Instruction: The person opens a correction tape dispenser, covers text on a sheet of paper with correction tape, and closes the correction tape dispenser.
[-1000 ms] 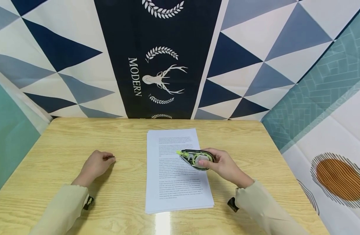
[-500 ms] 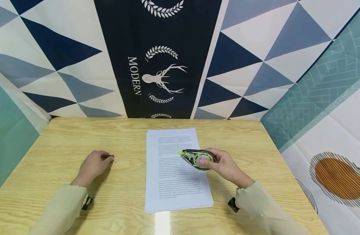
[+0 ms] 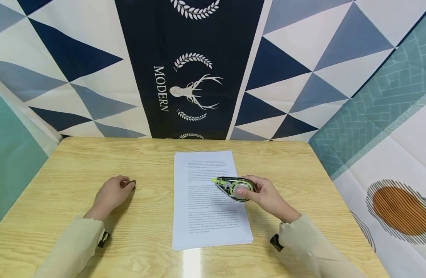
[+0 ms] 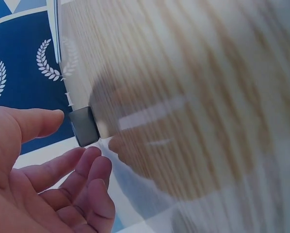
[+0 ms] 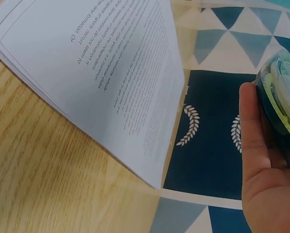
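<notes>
My left hand (image 3: 112,192) is over the left part of the table, pinching a small dark block (image 4: 84,126) between thumb and fingertips. In the left wrist view the block shows a flat grey face, with the other fingers curled below it. My right hand (image 3: 265,194) grips a correction tape dispenser (image 3: 235,189), its thumb on the round clear part of the case. The dispenser's yellow-green tip points left, over a stack of printed paper (image 3: 206,227). The right wrist view shows the dispenser (image 5: 283,97) partly cut off at the frame's edge.
The wooden table (image 3: 153,162) meets a patterned wall covering (image 3: 129,77) with a deer head and wreaths at its back edge. Side coverings stand at left and right. Dark wrist straps (image 3: 276,242) show below both sleeves.
The dark block shows more at my left fingertips, which have shifted slightly. My right hand and the dispenser hold nearly the same place over the paper.
</notes>
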Demonstrator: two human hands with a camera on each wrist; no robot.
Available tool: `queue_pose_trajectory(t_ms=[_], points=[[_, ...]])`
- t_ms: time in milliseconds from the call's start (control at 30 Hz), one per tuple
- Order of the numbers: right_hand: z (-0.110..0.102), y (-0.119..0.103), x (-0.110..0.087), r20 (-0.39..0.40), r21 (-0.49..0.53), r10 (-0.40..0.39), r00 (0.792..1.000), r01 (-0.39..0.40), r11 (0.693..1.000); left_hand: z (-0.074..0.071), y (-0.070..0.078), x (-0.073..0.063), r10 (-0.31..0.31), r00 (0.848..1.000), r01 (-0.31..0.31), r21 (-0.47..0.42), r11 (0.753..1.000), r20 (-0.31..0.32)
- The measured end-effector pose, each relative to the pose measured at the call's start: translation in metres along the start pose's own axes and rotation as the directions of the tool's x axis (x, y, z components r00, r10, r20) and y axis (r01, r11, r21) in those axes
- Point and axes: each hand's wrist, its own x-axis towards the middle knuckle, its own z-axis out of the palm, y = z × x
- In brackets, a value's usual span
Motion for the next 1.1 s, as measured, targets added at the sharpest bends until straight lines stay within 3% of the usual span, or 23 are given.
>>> queue_pose_trajectory(t_ms=[233, 533, 833, 1100], points=[[0.001, -0.001, -0.001, -0.002, 0.012, 0.000, 1.000, 0.000, 1.000, -0.004, 0.006, -0.005, -0.014, 1.000, 0.013, -0.060, 0.998, -0.011], [-0.001, 0.002, 0.000, -0.014, -0.004, -0.019, 1.000, 0.019, 1.000, -0.003, 0.035, -0.007, 0.085, 0.988, -0.102, -0.123, 0.987, -0.132], [-0.003, 0.004, -0.002, -0.032, 0.011, -0.010, 0.999, 0.010, 1.000, 0.022, 0.078, 0.007, 0.216, 0.974, -0.220, -0.065, 0.973, -0.065], [-0.003, 0.006, -0.001, -0.038, 0.022, 0.009, 0.999, -0.008, 1.000, 0.052, 0.105, 0.019, 0.233, 0.972, -0.233, 0.073, 0.970, 0.000]])
